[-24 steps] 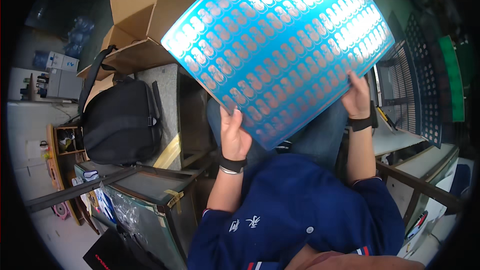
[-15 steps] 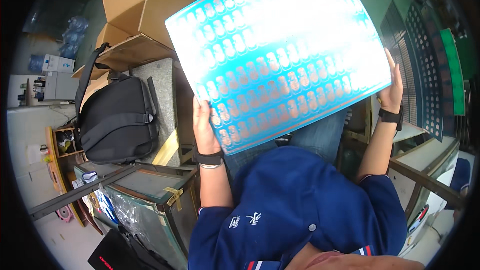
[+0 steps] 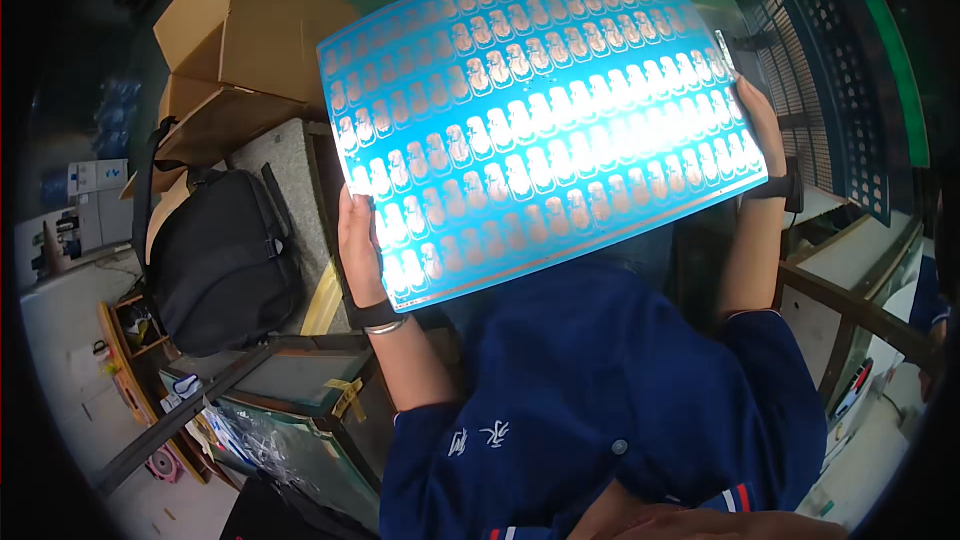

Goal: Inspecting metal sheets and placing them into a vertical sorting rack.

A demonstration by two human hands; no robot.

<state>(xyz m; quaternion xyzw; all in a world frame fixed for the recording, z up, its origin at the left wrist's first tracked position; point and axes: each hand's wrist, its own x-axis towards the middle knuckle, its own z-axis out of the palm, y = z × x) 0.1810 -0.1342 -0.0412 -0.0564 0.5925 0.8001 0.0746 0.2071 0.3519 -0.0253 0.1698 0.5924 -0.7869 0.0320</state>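
Between my two hands I hold up a large, glossy blue sheet [image 3: 440, 160] printed with rows of small pinkish-brown rounded figures. Glare washes out a band across its middle and right part. My left hand [image 3: 360, 245] grips its lower left edge, with the fingertips at the rim and the rest partly behind it. My right hand [image 3: 758, 130] clasps the right edge near the lower right corner. The sheet is tilted, its right side higher than its left, above my lap. Both wrists wear dark bands.
Left of the sheet stand an open cardboard box [image 3: 250, 50] and a black backpack [image 3: 225, 260] leaning by a grey slab [image 3: 290, 155]. A glass-topped case [image 3: 290, 380] with a metal bar [image 3: 190, 420] is at lower left. Patterned dark panels [image 3: 800, 70] hang at the right, near a wooden frame [image 3: 850, 310].
The sheet has shifted slightly left and its tilt has changed, so the glare has moved from its upper right down to the middle and lower right. Both hands keep their hold.
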